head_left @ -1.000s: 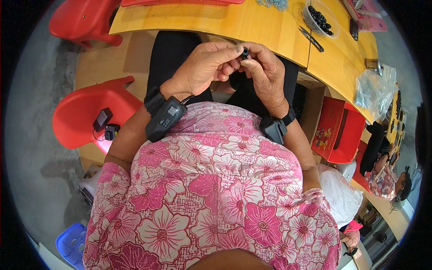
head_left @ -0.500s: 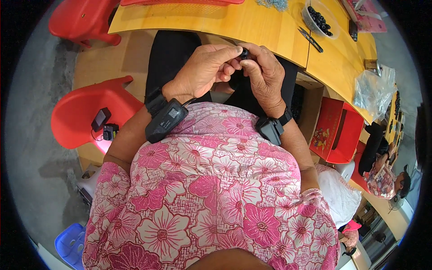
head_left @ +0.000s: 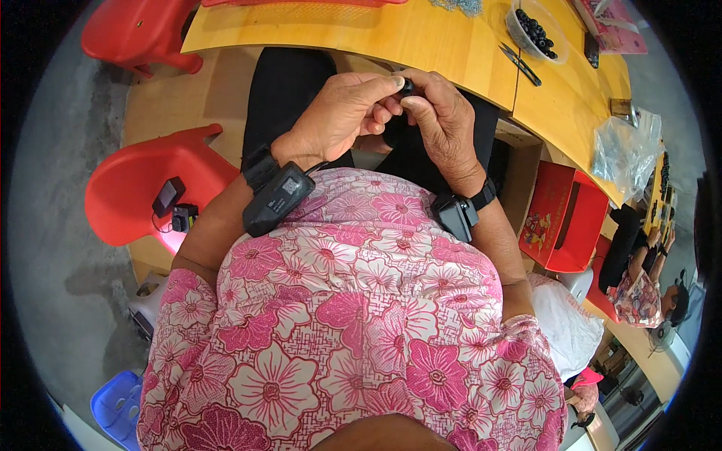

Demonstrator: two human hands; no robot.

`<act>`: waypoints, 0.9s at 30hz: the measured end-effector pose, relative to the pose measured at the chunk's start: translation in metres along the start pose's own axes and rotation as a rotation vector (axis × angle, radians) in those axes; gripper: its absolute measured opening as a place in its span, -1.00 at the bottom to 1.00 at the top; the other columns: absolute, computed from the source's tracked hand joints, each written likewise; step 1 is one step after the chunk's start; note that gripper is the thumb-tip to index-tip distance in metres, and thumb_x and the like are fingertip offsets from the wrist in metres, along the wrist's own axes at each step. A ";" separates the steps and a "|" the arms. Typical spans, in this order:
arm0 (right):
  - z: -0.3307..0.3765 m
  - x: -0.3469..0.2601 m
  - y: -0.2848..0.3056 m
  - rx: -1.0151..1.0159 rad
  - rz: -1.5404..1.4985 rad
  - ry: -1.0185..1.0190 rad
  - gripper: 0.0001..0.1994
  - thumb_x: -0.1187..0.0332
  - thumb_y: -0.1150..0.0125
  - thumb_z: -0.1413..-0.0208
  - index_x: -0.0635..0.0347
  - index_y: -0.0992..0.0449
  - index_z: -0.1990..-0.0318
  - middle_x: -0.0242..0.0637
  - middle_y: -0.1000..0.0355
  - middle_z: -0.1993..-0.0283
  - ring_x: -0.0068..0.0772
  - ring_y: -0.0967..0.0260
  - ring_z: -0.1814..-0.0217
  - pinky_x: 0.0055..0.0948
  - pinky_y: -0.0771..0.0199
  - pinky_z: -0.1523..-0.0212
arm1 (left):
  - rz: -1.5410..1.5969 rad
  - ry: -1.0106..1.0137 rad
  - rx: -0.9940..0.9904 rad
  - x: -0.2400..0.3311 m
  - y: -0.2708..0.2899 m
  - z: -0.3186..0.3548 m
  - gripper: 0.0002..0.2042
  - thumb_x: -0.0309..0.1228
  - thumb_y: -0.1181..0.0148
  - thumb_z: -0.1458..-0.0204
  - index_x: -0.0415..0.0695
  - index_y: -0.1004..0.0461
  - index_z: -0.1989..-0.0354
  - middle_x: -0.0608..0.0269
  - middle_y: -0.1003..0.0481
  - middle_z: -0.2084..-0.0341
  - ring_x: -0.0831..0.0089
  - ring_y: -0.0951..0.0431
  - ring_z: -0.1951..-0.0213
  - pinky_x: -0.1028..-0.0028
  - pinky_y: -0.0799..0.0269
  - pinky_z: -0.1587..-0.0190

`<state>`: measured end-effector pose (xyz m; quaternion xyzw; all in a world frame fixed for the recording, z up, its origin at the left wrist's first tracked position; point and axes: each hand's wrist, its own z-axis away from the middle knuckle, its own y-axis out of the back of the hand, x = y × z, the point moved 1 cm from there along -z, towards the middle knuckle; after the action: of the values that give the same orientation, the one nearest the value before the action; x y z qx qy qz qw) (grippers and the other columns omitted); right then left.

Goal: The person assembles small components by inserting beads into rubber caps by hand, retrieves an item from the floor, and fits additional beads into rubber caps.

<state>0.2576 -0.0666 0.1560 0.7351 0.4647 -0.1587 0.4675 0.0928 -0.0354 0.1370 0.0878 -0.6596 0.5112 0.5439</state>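
Note:
Over my lap, just below the edge of the yellow wooden table (head_left: 421, 37), my left hand (head_left: 342, 116) and my right hand (head_left: 440, 124) meet. Both pinch a small black part (head_left: 407, 88) between thumb and fingertips. Most of the part is hidden by my fingers. Each wrist carries a black strapped device, one on the left (head_left: 277, 197) and one on the right (head_left: 456, 216). My pink flowered top fills the lower picture.
On the table lie a bowl of small black pieces (head_left: 532, 31), black scissors (head_left: 519, 64) and a clear plastic bag (head_left: 628, 154). A red plastic chair (head_left: 143, 199) with a phone stands at my left, a red box (head_left: 564, 218) at my right. Another person sits far right.
My hands have stayed together on the small black part, with only slight shifts of the fingers. Nothing else has moved.

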 end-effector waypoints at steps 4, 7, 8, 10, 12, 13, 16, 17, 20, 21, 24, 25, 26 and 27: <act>0.002 0.001 0.003 -0.027 0.030 0.009 -0.80 0.38 -0.06 -0.11 0.22 -0.42 0.12 -0.26 -0.38 0.33 -0.38 -0.34 0.37 -0.51 -0.35 0.30 | -0.027 0.000 -0.033 -0.004 0.000 -0.001 -0.77 -0.27 -0.05 -0.16 -0.21 -0.42 0.27 0.36 -0.38 0.49 0.68 -0.31 0.50 0.69 -0.22 0.52; 0.004 0.002 0.003 -0.029 0.012 -0.036 -0.81 0.39 -0.06 -0.10 0.22 -0.41 0.14 -0.16 -0.40 0.26 -0.16 -0.39 0.21 -0.41 -0.38 0.17 | -0.170 -0.067 -0.041 -0.007 -0.005 0.002 -0.69 -0.22 -0.07 -0.15 -0.22 -0.37 0.12 0.39 -0.35 0.46 0.71 -0.28 0.51 0.71 -0.22 0.52; 0.005 0.002 0.003 -0.020 -0.004 -0.060 -0.81 0.38 -0.05 -0.11 0.22 -0.40 0.14 -0.16 -0.40 0.27 -0.16 -0.39 0.21 -0.40 -0.37 0.17 | -0.170 -0.067 -0.043 -0.006 -0.007 0.003 -0.69 -0.22 -0.07 -0.15 -0.22 -0.37 0.12 0.39 -0.35 0.46 0.71 -0.28 0.51 0.71 -0.22 0.52; 0.005 0.002 0.002 -0.016 -0.017 -0.032 -0.81 0.38 -0.04 -0.11 0.22 -0.40 0.14 -0.16 -0.39 0.28 -0.16 -0.39 0.22 -0.40 -0.37 0.18 | -0.382 -0.231 -0.105 -0.001 -0.012 0.005 -0.59 -0.20 -0.09 -0.14 -0.22 -0.29 -0.03 0.40 -0.35 0.41 0.74 -0.30 0.47 0.74 -0.24 0.48; 0.005 0.001 0.000 -0.014 -0.030 -0.005 -0.81 0.37 -0.03 -0.11 0.22 -0.40 0.14 -0.16 -0.39 0.29 -0.16 -0.38 0.23 -0.40 -0.37 0.18 | -0.439 -0.251 -0.097 -0.002 -0.014 0.002 -0.58 -0.20 -0.09 -0.14 -0.23 -0.28 -0.05 0.38 -0.36 0.38 0.73 -0.33 0.43 0.73 -0.27 0.43; 0.005 0.001 0.000 -0.007 -0.017 -0.004 -0.81 0.37 -0.03 -0.11 0.22 -0.40 0.15 -0.17 -0.38 0.29 -0.16 -0.38 0.24 -0.41 -0.36 0.19 | -0.498 -0.272 -0.086 -0.003 -0.014 0.000 -0.56 -0.20 -0.10 -0.13 -0.24 -0.27 -0.07 0.37 -0.38 0.34 0.71 -0.36 0.39 0.72 -0.30 0.39; 0.005 0.001 -0.003 -0.001 -0.018 -0.018 -0.81 0.37 -0.03 -0.11 0.23 -0.40 0.15 -0.17 -0.38 0.28 -0.17 -0.38 0.25 -0.41 -0.36 0.20 | -0.609 -0.433 -0.026 -0.005 -0.015 0.000 -0.58 -0.18 -0.10 -0.13 -0.24 -0.30 -0.03 0.32 -0.41 0.30 0.66 -0.40 0.32 0.65 -0.35 0.30; 0.006 0.000 -0.004 0.000 -0.032 -0.032 -0.81 0.37 -0.02 -0.11 0.23 -0.40 0.15 -0.17 -0.38 0.28 -0.17 -0.37 0.25 -0.41 -0.36 0.21 | -0.606 -0.432 -0.025 -0.007 -0.017 0.000 -0.58 -0.18 -0.10 -0.13 -0.24 -0.30 -0.03 0.32 -0.41 0.30 0.66 -0.40 0.32 0.65 -0.35 0.30; 0.009 -0.003 -0.006 0.016 -0.038 -0.025 -0.81 0.37 -0.01 -0.12 0.23 -0.40 0.14 -0.18 -0.38 0.28 -0.18 -0.37 0.25 -0.40 -0.35 0.21 | -0.709 -0.580 0.040 -0.007 -0.019 0.002 -0.60 -0.15 -0.15 -0.07 -0.17 -0.35 0.03 0.28 -0.46 0.44 0.62 -0.46 0.45 0.64 -0.42 0.49; 0.010 -0.004 -0.006 0.013 -0.038 -0.026 -0.81 0.37 -0.01 -0.12 0.23 -0.40 0.14 -0.18 -0.38 0.28 -0.18 -0.37 0.25 -0.40 -0.35 0.21 | -0.756 -0.610 0.042 -0.007 -0.019 0.003 -0.62 -0.15 -0.14 -0.08 -0.18 -0.35 0.05 0.25 -0.47 0.44 0.58 -0.47 0.44 0.60 -0.43 0.45; 0.011 -0.007 -0.006 0.015 -0.010 -0.015 -0.81 0.36 -0.01 -0.13 0.22 -0.40 0.15 -0.19 -0.38 0.28 -0.16 -0.37 0.24 -0.40 -0.35 0.20 | -0.821 -0.670 0.050 -0.008 -0.019 0.004 -0.65 -0.17 -0.12 -0.09 -0.18 -0.35 0.08 0.19 -0.47 0.44 0.48 -0.50 0.41 0.52 -0.44 0.36; 0.010 -0.007 -0.006 0.020 0.017 0.013 -0.82 0.36 -0.02 -0.12 0.21 -0.40 0.16 -0.19 -0.38 0.28 -0.15 -0.37 0.24 -0.40 -0.36 0.20 | -0.844 -0.701 0.053 -0.008 -0.018 0.004 -0.66 -0.19 -0.12 -0.09 -0.18 -0.36 0.09 0.17 -0.48 0.43 0.44 -0.52 0.39 0.49 -0.43 0.32; 0.010 -0.008 -0.006 0.025 0.043 0.040 -0.83 0.36 -0.02 -0.12 0.20 -0.40 0.16 -0.19 -0.38 0.28 -0.14 -0.37 0.24 -0.40 -0.36 0.21 | -0.842 -0.701 0.057 -0.008 -0.019 0.004 -0.66 -0.19 -0.12 -0.09 -0.18 -0.36 0.09 0.17 -0.48 0.43 0.44 -0.52 0.39 0.49 -0.43 0.32; 0.009 -0.008 -0.007 0.021 0.043 0.041 -0.83 0.36 -0.02 -0.12 0.20 -0.40 0.16 -0.19 -0.38 0.28 -0.14 -0.37 0.24 -0.40 -0.36 0.21 | -0.844 -0.722 0.074 -0.009 -0.019 0.005 -0.67 -0.20 -0.11 -0.10 -0.18 -0.36 0.09 0.15 -0.48 0.42 0.40 -0.53 0.38 0.47 -0.43 0.29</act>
<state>0.2498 -0.0779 0.1531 0.7528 0.4566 -0.1386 0.4535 0.1062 -0.0518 0.1415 0.5330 -0.6933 0.2092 0.4377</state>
